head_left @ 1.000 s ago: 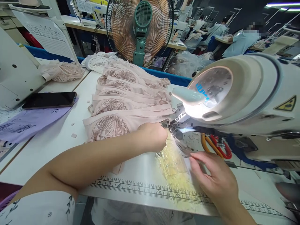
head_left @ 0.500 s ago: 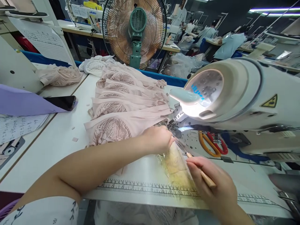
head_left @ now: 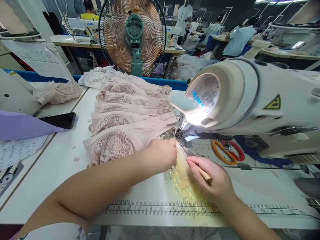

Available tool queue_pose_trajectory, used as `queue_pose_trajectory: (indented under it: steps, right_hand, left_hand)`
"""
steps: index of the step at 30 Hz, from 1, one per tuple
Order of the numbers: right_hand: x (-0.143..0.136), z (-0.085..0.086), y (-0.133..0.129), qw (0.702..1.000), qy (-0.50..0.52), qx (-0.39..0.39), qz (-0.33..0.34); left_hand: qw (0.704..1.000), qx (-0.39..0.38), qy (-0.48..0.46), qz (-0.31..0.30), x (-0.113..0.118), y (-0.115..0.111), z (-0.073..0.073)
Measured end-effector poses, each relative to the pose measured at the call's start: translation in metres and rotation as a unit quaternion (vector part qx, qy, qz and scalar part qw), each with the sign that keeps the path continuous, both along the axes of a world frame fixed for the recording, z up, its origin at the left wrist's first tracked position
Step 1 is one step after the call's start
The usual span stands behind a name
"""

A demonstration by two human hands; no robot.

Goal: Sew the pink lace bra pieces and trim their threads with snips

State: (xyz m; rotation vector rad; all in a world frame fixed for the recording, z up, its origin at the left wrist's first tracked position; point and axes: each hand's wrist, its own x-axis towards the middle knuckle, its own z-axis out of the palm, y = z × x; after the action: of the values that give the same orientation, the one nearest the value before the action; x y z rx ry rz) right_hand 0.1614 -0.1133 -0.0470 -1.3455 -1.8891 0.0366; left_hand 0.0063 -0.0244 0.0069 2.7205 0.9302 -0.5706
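Note:
Closed fingers of my left hand point(head_left: 163, 154) rest beside the needle area of a white sewing machine point(head_left: 240, 96); what they pinch is too small to make out. My right hand point(head_left: 212, 175) grips a thin tool by its wooden handle point(head_left: 205, 174), its metal tip pointing toward the needle area. Under and between the hands lies a yellowish, tape-covered patch point(head_left: 183, 180) on the table. Pale pink lace garments point(head_left: 117, 143) are spread in overlapping rows left of the needle, behind my left forearm.
Orange-handled scissors point(head_left: 222, 153) and a red-handled pair point(head_left: 236, 150) lie under the machine arm. A phone point(head_left: 60, 120) rests at left on purple material. A ruler strip point(head_left: 160, 208) runs along the front edge. A large fan point(head_left: 135, 30) stands behind; people sit farther back.
My right hand has moved up and left with the tool, closer to my left hand and the needle area. The whole view has shifted slightly.

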Motion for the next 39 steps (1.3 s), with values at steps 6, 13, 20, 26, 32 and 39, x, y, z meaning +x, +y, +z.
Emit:
queue_pose_trajectory:
  steps: [6,13,20,26,32,39]
  right_hand:
    - [0.0,-0.006,0.001,0.998,0.013,-0.054,-0.02]
    - [-0.003,-0.005,-0.003,0.996,-0.051,-0.062,-0.046]
    - [-0.007,0.001,0.0,0.987,-0.154,-0.025,-0.043]
    - [0.004,0.002,-0.001,0.982,-0.18,-0.049,-0.014]
    - [0.009,-0.001,0.0,0.983,-0.173,-0.065,0.006]
    - [0.015,-0.007,-0.001,0.984,-0.158,-0.076,0.021]
  left_hand:
    - [1.0,-0.003,0.003,0.01,0.0,0.0,-0.002]
    - [1.0,0.003,-0.028,0.013,-0.002,0.0,-0.007]
    - [1.0,0.004,-0.003,0.009,0.0,0.0,-0.004]
    - [1.0,0.004,0.017,-0.006,0.0,0.0,-0.001]
    - [1.0,0.002,0.026,-0.011,-0.001,0.0,0.0]
    - [1.0,-0.012,-0.001,0.02,0.0,-0.001,-0.006]
